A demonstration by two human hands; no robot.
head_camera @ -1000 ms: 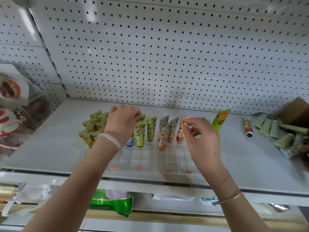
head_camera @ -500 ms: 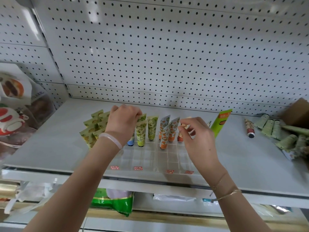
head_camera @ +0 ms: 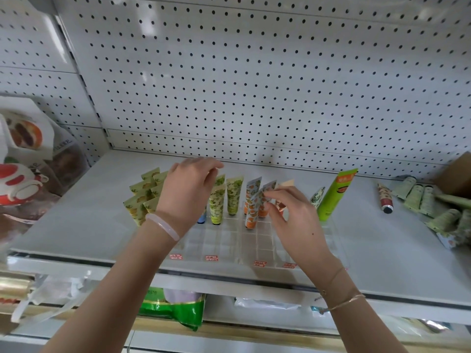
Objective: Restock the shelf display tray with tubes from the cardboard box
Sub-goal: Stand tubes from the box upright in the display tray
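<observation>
A clear compartment tray [head_camera: 229, 240] sits on the white shelf [head_camera: 382, 250], with yellow, green and orange-patterned tubes standing in its back rows. My left hand [head_camera: 186, 192] hovers over the back-left tubes, fingers bent above a blue-capped tube [head_camera: 201, 219]; its grip is hidden. My right hand [head_camera: 293, 220] pinches the top of the front orange-patterned tube [head_camera: 252, 212] between thumb and forefinger. A beige-topped tube [head_camera: 286, 183] stands just behind those fingers. The cardboard box [head_camera: 456, 174] is at the far right, with pale green tubes [head_camera: 418, 197] spilled beside it.
A tall bright green tube [head_camera: 336, 197] leans at the tray's right end. A red-patterned tube [head_camera: 384, 198] lies on the shelf. Snack bags [head_camera: 28, 154] crowd the left end. Pegboard [head_camera: 254, 85] backs the shelf. A green bag [head_camera: 175, 307] lies on the lower shelf.
My right hand has dropped from the beige-topped tube and shifted left onto the front orange-patterned tube. My left hand's fingers have stretched a little to the right.
</observation>
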